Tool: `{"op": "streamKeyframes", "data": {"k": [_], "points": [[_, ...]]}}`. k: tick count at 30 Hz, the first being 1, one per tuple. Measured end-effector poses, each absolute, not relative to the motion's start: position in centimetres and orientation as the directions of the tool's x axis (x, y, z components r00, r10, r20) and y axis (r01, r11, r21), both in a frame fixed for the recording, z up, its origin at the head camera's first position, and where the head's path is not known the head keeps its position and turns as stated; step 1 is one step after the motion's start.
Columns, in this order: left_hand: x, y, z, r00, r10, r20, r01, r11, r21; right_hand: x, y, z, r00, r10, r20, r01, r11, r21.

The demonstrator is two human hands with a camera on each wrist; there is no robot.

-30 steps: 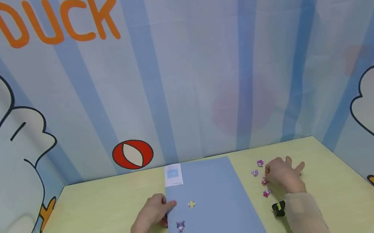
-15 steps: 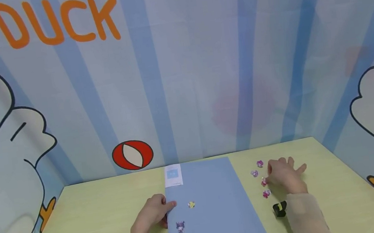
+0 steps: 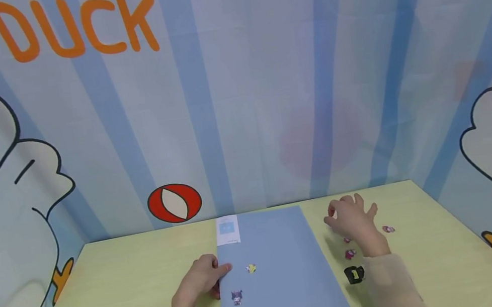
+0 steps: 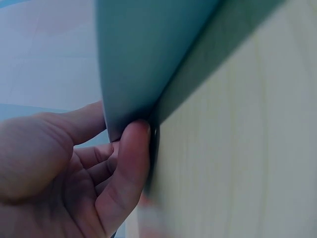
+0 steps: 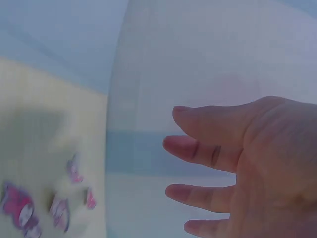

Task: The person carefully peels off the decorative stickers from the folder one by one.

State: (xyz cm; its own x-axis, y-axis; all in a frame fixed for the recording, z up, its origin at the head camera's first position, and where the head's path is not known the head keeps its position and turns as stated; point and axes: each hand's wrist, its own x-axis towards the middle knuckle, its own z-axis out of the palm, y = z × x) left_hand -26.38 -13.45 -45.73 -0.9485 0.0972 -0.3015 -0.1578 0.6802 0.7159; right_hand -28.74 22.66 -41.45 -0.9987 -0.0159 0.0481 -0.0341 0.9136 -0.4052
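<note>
My left hand [image 3: 201, 280] pinches the left edge of a flat blue board [image 3: 280, 251]; in the left wrist view its thumb and fingers lie on either side of the edge of the board [image 4: 138, 54]. On the board are a small yellow figure piece [image 3: 251, 268] and a purple character piece [image 3: 237, 298]. My right hand [image 3: 353, 220] hovers over the right of the table, above small pink character pieces. Its thumb and fingers [image 5: 198, 193] are apart with nothing between them in the right wrist view. The hand hides some of those pieces in the head view.
Beside the board, a pink piece [image 3: 350, 254] lies on the pale table [image 3: 140, 267], and another piece [image 3: 389, 229] lies farther right. A white label [image 3: 227, 230] is at the board's far left corner. A striped curtain [image 3: 253, 97] stands behind.
My right hand has lifted from the pink pieces and moved left and farther away, uncovering a piece to its right. The left hand stays at the board's edge.
</note>
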Motion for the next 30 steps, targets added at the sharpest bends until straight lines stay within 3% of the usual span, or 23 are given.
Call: {"op": "streamKeyframes", "data": {"k": [19,30], "points": [[-26.6,-13.5,-45.7,-0.95,0.104,-0.293,-0.15,0.672,0.726,-25.7,10.6,-41.8,-0.932,-0.305,0.193,-0.346,0.908,-0.235],[-26.6,-13.6,-46.1,-0.948,0.114,-0.296,-0.146,0.671,0.727,-23.4,5.7,-43.5,-0.878,-0.47,0.087,-0.478,0.866,-0.146]]}}
